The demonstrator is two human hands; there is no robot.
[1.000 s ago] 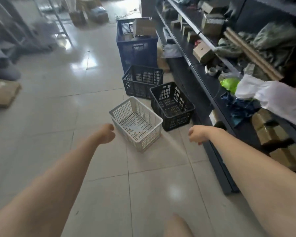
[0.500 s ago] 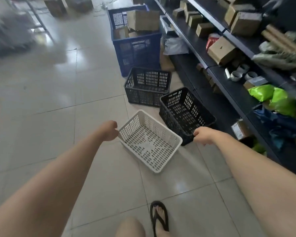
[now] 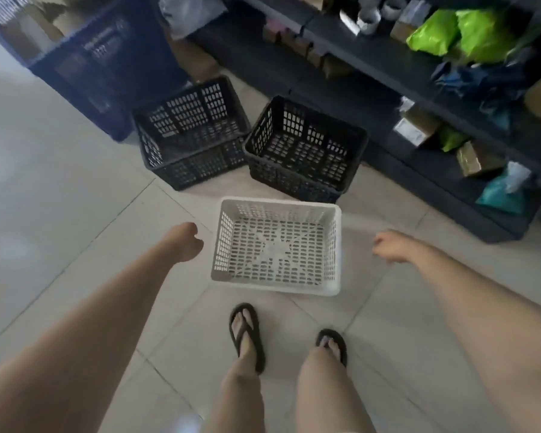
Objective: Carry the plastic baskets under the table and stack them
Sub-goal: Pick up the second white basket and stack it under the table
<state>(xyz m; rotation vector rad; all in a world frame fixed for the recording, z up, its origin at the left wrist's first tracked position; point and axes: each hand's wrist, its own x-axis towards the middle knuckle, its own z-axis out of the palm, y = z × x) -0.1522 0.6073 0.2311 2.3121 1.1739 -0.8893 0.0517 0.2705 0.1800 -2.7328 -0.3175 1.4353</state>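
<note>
An empty white plastic basket (image 3: 277,284) sits on the tiled floor just ahead of my feet. Behind it stand two empty black baskets, one on the left (image 3: 194,165) and one on the right (image 3: 303,182), side by side. My left hand (image 3: 185,242) hovers just left of the white basket, fingers curled and holding nothing. My right hand (image 3: 391,246) hovers a little off its right side, fingers loosely bent, also holding nothing. Neither hand touches the basket.
A large blue crate (image 3: 107,70) holding cardboard boxes stands at the back left. Dark shelving (image 3: 444,110) with boxes, tape rolls and green bags runs along the right. My feet in black flip-flops (image 3: 247,335) stand close behind the white basket.
I have walked up to the baskets and now look down over the white one. Both hands have come down to either side of it.
</note>
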